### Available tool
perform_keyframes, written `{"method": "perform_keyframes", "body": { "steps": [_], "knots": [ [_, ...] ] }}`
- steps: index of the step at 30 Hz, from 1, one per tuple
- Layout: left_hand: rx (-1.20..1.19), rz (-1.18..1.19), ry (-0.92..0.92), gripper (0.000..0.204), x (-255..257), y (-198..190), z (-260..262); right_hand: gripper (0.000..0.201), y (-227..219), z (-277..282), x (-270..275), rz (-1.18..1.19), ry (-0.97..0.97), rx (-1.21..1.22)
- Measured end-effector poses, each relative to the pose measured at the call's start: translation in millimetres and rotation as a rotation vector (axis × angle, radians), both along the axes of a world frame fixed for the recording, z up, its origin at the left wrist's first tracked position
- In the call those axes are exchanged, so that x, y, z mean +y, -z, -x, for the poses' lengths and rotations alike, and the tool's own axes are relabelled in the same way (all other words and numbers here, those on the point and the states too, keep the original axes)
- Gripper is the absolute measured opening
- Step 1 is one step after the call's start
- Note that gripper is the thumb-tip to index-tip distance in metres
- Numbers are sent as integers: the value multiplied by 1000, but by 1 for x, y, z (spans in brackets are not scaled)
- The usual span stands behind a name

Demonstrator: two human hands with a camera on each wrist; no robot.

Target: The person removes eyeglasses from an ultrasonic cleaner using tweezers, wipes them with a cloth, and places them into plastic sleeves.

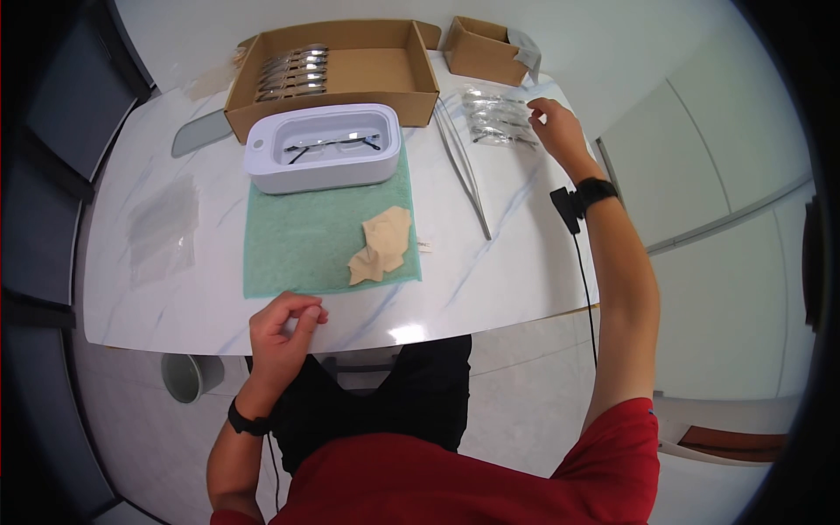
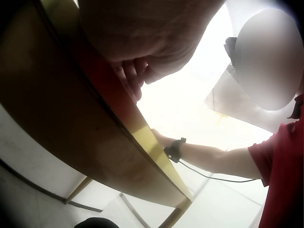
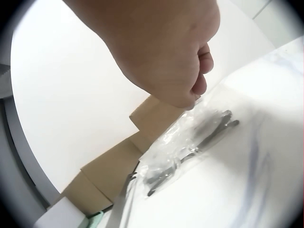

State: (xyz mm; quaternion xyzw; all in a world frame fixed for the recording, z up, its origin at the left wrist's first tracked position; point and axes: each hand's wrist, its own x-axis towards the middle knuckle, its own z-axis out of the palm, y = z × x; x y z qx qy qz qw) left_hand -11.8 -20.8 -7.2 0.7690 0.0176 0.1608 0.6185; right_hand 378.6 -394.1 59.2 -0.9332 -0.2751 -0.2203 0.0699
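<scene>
Several clear plastic bags with glasses inside (image 1: 497, 118) (image 3: 190, 147) lie at the table's right. Over their right end is the right hand (image 1: 560, 136) (image 3: 161, 52), its fingers curled and its fingertips at the plastic of one bag, which they appear to pinch; the hand hides the exact grip in the right wrist view. The left hand (image 1: 282, 337) (image 2: 147, 38) rests loosely curled at the table's front edge, holding nothing, just below the green cloth (image 1: 297, 249). A beige cloth (image 1: 383, 245) lies crumpled on the green one.
A white cleaner tub (image 1: 324, 179) with glasses (image 1: 337, 142) in it stands behind the green cloth. Further back are a large cardboard box (image 1: 372, 70) holding a row of glasses and a smaller box (image 1: 481, 57). Long metal tweezers (image 1: 464, 166) lie centre-right; flat plastic bags (image 1: 164, 229) lie left.
</scene>
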Motion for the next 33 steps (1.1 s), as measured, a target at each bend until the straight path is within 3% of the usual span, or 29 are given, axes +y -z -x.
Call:
{"method": "perform_keyframes", "body": {
  "steps": [2, 3, 5, 9, 13, 18, 24, 26, 33],
  "knots": [
    [-7, -27, -10, 5, -1, -3, -1, 15, -10, 21, 16, -344, 26, 64],
    [-16, -58, -2, 5, -2, -5, -2, 15, -15, 32, 25, -337, 9, 70],
    [-12, -88, -12, 5, -2, -5, -2, 17, -20, 55, 45, -604, 22, 162],
    [-27, -109, 4, 6, -3, -5, -3, 22, -46, 113, 95, -868, -213, 420],
    [-34, -98, 5, 8, -3, -1, 0, 29, -58, 149, 140, -983, -296, 465],
    [-19, -110, 27, 8, -2, -4, 2, 34, -19, 148, 172, -1081, -400, 478],
    [-16, -125, 52, 9, -1, -5, 2, 36, 24, 142, 172, -1090, -363, 495],
    [-14, -175, 42, 8, -2, -7, 2, 32, 29, 140, 166, -990, -378, 487],
    [-77, -254, 21, 8, -3, -5, -1, 15, 28, 137, 166, -1025, -310, 379]
  ]
}}
